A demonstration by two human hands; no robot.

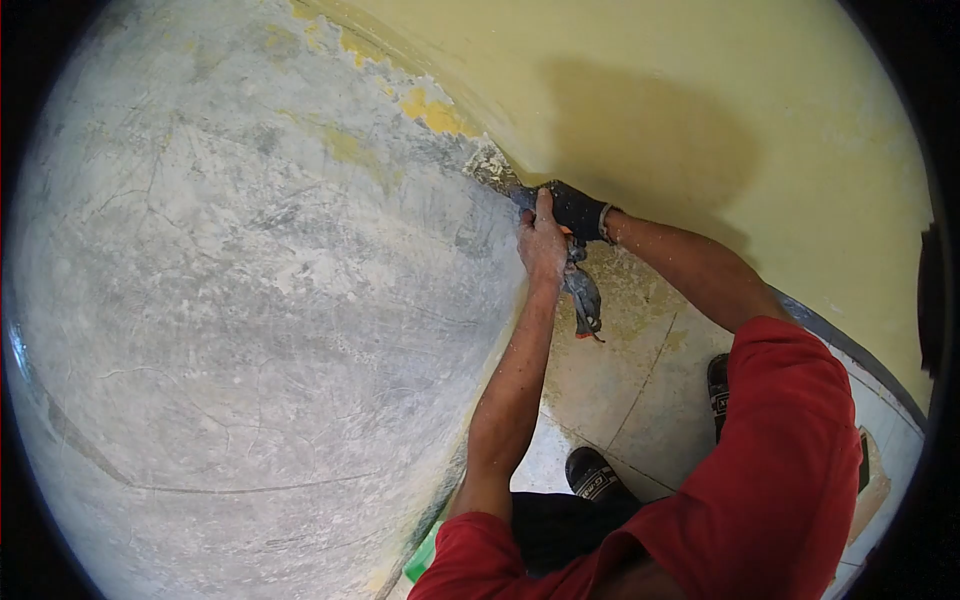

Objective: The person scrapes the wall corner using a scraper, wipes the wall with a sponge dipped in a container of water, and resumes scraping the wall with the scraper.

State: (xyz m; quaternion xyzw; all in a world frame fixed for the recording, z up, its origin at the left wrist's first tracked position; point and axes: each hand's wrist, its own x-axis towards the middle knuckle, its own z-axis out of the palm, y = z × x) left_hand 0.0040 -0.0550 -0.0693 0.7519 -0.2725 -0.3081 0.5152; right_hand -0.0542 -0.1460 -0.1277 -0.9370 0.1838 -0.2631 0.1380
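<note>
A scraper [492,168] lies with its blade against the wall, near the corner where bare grey plaster meets yellow paint. Pale flakes cover the blade. My right hand [578,211], in a dark glove, is closed around the handle end. My bare left hand [541,245], dusted white, is closed on the handle beside it, thumb pointing up along the tool. Most of the handle is hidden by my fingers. A crumpled grey cloth-like piece with orange edging, perhaps a glove [583,297], dangles below my hands; what holds it is hidden.
Scraped grey wall [260,330] fills the left, with yellow paint patches [435,110] near the corner. A yellow wall [800,130] stands at right. Paint debris lies on the tiled floor [620,370] by my shoes [592,474]. A green object [424,556] sits by the wall base.
</note>
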